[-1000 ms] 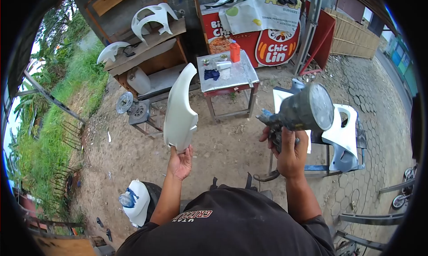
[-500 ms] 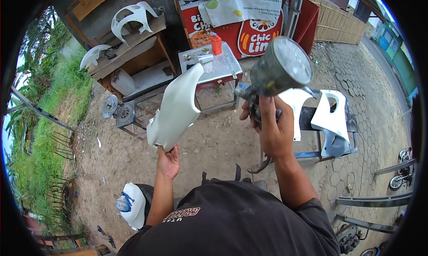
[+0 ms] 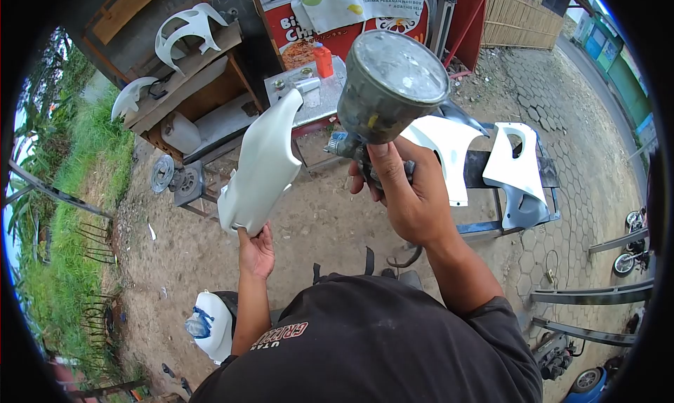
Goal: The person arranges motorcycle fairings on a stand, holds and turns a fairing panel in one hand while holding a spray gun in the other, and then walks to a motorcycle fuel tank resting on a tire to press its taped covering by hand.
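Observation:
A long, curved white panel (image 3: 260, 161) stands tilted in front of me, held near its lower end by my left hand (image 3: 257, 253). My right hand (image 3: 414, 192) is wrapped round the handle of a spray gun (image 3: 393, 87) with a large grey cup on top. The gun's nozzle points left, toward the panel, and there is a gap between them. Part of the gun's body is hidden behind my fingers.
A metal-topped table (image 3: 319, 97) with a red-orange bottle (image 3: 323, 60) stands ahead. White panels (image 3: 516, 166) lie on a bench at the right. A wooden shelf (image 3: 189, 73) with white parts is at the back left. A stool (image 3: 189, 185) stands left; a white part (image 3: 217, 326) sits lower left.
The spray gun in my right hand has moved left and closer to the view. The white panel has tilted and shifted left with my left hand. The view has turned to the right.

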Motion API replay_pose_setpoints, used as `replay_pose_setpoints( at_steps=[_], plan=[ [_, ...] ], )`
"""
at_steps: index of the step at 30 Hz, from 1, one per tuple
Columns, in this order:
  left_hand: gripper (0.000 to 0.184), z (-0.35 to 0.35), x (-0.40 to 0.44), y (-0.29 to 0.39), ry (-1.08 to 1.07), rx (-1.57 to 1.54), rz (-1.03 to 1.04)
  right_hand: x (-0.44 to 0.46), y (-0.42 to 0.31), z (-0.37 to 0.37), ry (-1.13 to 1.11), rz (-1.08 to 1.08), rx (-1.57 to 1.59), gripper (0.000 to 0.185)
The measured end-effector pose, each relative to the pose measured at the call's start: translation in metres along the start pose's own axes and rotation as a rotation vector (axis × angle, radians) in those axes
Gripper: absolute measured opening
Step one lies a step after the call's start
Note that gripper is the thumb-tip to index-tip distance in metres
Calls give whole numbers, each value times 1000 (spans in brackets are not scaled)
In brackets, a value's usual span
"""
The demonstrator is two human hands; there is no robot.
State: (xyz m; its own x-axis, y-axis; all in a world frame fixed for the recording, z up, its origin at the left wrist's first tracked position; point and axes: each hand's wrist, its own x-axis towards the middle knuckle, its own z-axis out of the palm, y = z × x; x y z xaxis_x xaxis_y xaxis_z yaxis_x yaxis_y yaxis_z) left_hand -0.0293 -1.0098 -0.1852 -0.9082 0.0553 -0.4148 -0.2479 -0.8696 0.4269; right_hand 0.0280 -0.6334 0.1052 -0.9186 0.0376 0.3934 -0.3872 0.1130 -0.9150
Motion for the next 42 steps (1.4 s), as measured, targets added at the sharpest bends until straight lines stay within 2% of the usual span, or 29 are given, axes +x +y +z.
replay_pose_setpoints(
  at_steps=[10, 16, 19, 22, 25, 31, 37, 42],
  plan=[
    [59, 0, 2, 0, -20, -12, -1, 16, 6, -1, 141, -38, -56, 60],
    [60, -4, 3, 1, -20, -11, -4, 17, 3, 3, 124, -29, -26, 60],
    [60, -5, 5, 0, -14, -18, -4, 15, -6, 1, 42, -16, -38, 61],
    [61, -5, 5, 0, -3, -26, -11, 18, -9, -4, -3, 79, 35, 57],
    [61, -6, 6, 1, -5, -27, -18, 23, -1, -1, 43, 17, -24, 65],
    [64, -9, 8, 1, -24, -48, -27, 29, 10, -3, 147, 52, -25, 66],
    [65, -9, 8, 2, -27, -56, -38, 26, 5, -1, 74, 18, -18, 66],
    [65, -7, 8, 1, -35, -57, -27, 27, -3, -1, 26, 81, 33, 70]
  ],
)
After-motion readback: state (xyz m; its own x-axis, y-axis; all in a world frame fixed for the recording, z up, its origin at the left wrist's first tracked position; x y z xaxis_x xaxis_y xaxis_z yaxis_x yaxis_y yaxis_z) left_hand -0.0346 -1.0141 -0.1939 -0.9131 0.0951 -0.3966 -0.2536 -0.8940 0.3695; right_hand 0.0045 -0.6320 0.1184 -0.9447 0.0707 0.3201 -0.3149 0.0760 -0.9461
